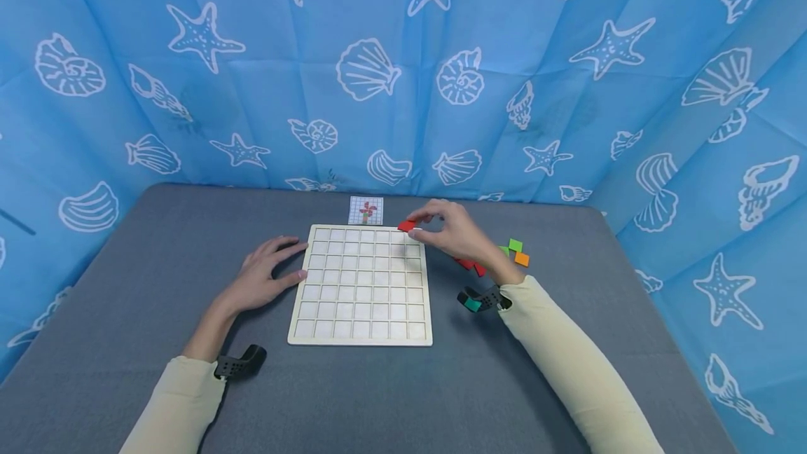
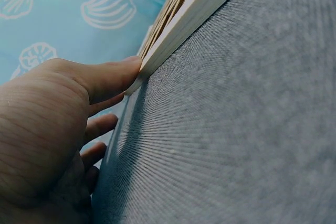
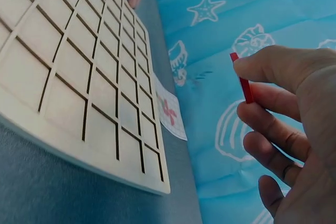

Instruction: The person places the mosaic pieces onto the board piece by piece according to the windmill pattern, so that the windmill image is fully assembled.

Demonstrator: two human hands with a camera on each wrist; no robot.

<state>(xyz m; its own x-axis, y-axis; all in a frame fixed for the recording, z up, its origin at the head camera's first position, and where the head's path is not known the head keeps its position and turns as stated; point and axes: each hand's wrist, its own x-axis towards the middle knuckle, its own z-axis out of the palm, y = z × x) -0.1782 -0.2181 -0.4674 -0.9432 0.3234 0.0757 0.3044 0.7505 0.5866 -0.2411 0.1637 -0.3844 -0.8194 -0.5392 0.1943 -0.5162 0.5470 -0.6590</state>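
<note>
A pale wooden grid board (image 1: 361, 342) lies on the grey table, its square recesses holding no tiles. Between thumb and fingers, my right hand (image 1: 457, 230) pinches a red tile (image 1: 406, 226) above the board's far right corner. The right wrist view shows that red tile (image 3: 242, 80) edge-on, raised off the board. My left hand (image 1: 261, 275) rests at the board's left side with fingers extended. Its thumb (image 2: 113, 77) touches the board's wooden edge (image 2: 178, 35) in the left wrist view.
A small card (image 1: 376, 212) with a printed red and green figure on a grid lies behind the board. Right of the board are more red tiles (image 1: 480, 270), partly behind my right wrist, with a green tile (image 1: 515, 244) and an orange tile (image 1: 522, 259). A blue shell-patterned curtain (image 1: 403, 125) hangs behind.
</note>
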